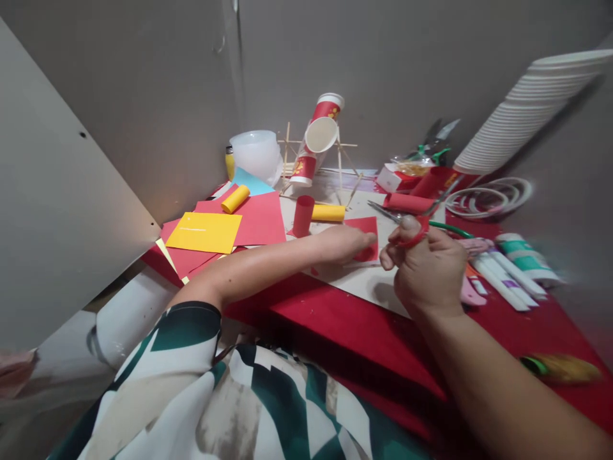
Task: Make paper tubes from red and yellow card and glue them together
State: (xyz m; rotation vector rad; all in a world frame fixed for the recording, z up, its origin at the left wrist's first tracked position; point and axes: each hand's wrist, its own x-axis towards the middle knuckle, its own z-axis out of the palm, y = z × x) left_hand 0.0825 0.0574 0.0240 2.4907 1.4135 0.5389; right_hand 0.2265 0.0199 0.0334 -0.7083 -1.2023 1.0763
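My left hand is over a small red paper square on the white board, its fingers gripping the near left part of it. Some of those fingers are hidden. My right hand is closed round the red handles of a pair of scissors, whose blades point left above the board. Just behind my left hand stands a rolled red paper tube. Beside it lies a rolled yellow paper tube. Another red roll lies behind the scissors.
Red and yellow paper sheets lie left, with a yellow roll on top. Behind stands a stick frame bearing paper cups. A tall cup stack leans at right, near coiled tubing and white glue sticks.
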